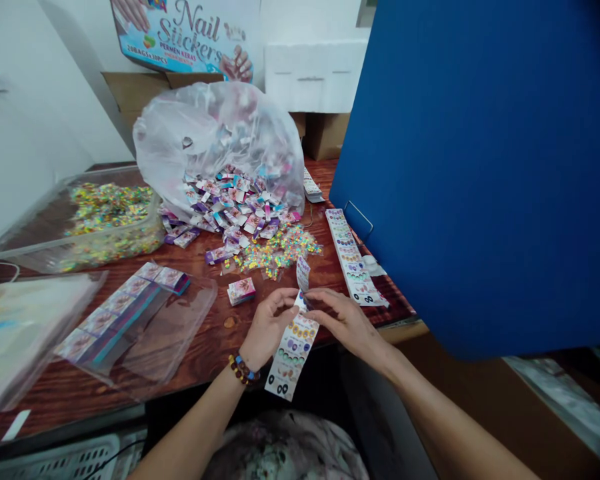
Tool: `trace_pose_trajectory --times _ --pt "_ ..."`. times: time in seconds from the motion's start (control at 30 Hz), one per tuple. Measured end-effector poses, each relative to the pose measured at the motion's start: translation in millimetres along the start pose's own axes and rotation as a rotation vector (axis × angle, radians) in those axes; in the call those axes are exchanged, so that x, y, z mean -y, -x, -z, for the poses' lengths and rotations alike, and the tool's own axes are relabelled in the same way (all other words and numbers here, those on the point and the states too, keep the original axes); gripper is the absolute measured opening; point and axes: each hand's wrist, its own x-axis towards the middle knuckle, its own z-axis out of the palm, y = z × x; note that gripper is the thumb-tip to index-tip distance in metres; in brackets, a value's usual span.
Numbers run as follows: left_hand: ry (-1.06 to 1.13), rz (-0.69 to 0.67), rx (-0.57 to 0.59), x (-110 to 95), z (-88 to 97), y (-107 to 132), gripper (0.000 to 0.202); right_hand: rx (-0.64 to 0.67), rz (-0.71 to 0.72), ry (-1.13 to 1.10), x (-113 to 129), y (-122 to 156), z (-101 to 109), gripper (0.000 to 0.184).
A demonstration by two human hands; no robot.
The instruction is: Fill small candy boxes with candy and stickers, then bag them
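Note:
My left hand (273,323) and my right hand (344,321) both pinch a long strip of nail stickers (293,353) at its upper part. The lower length hangs past the table edge toward my lap, and its top end stands bent upward beyond my fingers. Just left of my left hand lies a small printed box (241,291). A heap of small clear packets with coloured candies (280,250) spreads behind my hands. To the right, a stack of sticker strips (353,257) rests on the table.
A clear plastic bag (220,133) spills small boxes (235,200) across the table's back. At left are a clear tub (75,243) of candy packets and a row of boxes (123,303) on clear plastic. A large blue panel (470,167) blocks the right side.

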Motion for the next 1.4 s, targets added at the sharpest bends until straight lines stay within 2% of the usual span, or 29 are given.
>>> trace_pose_trajectory --times 0.13,0.3,0.4,0.47,0.53,0.63,0.8,0.93,1.1,1.17,1.27,1.33,1.4 --pt "-0.089 -0.108 -0.003 -4 3.7 7 0.031 0.036 -0.101 -0.141 9 0 -2 0.026" --pt "-0.1 -0.131 -0.012 -7 8.2 11 0.019 -0.164 -0.263 -0.313 11 5 -4 0.025" --pt "-0.135 -0.133 -0.004 -7 8.6 12 0.022 -0.17 -0.27 -0.458 15 10 -11 0.031" --pt "-0.175 -0.149 -0.012 -8 8.1 13 0.023 -0.227 -0.252 -0.495 19 12 -16 0.034" --pt "-0.229 -0.182 -0.044 -9 7.8 13 0.022 -0.299 -0.235 -0.462 23 12 -18 0.027" --pt "-0.336 -0.239 -0.077 -12 8.6 13 0.022 -0.333 -0.209 -0.389 27 11 -15 0.016" --pt "-0.485 -0.332 -0.073 -16 9.5 14 0.022 -0.268 -0.136 -0.29 27 11 -7 0.021" --pt "-0.577 -0.406 -0.069 -20 6.9 17 0.023 -0.251 -0.053 -0.179 27 12 -3 0.011" --pt "-0.603 -0.452 -0.059 -28 6.4 15 0.019 -0.25 -0.017 -0.164 34 9 7 0.009" --pt "-0.57 -0.43 -0.002 -30 6.5 12 0.013 -0.226 -0.033 -0.19 38 6 11 0.01" --pt "-0.495 -0.305 0.093 -32 5.7 7 0.018 -0.129 -0.095 -0.273 40 -1 13 0.009" --pt "-0.437 -0.235 0.092 -30 5.5 5 0.019 -0.038 -0.136 -0.283 39 -7 13 0.015" --pt "-0.364 -0.18 0.068 -24 6.7 5 0.018 -0.027 -0.143 -0.251 35 -14 10 0.016"
